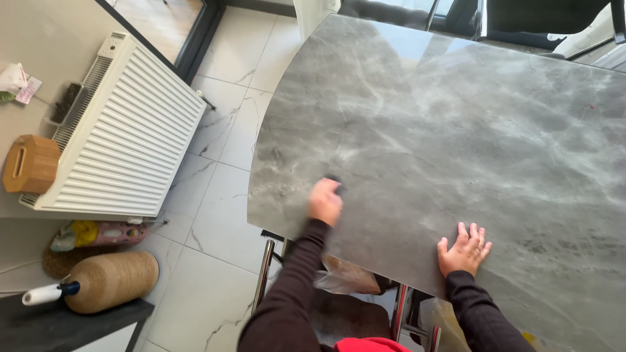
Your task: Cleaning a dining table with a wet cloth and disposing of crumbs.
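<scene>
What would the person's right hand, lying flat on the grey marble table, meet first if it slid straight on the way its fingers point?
Probably nothing: beyond the right hand, only bare table shows up to the far edge.

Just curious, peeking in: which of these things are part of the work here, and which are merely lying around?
In use:
left hand with a dark cloth
right hand, flat on the grey marble table

Lying about:
white radiator
wooden box
twine-wrapped bottle
chair under the table

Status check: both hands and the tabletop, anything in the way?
Left hand closed on a small dark cloth, pressed to the grey marble table. Right hand flat, fingers spread, near the table edge. No objects on the visible surface ahead.
</scene>
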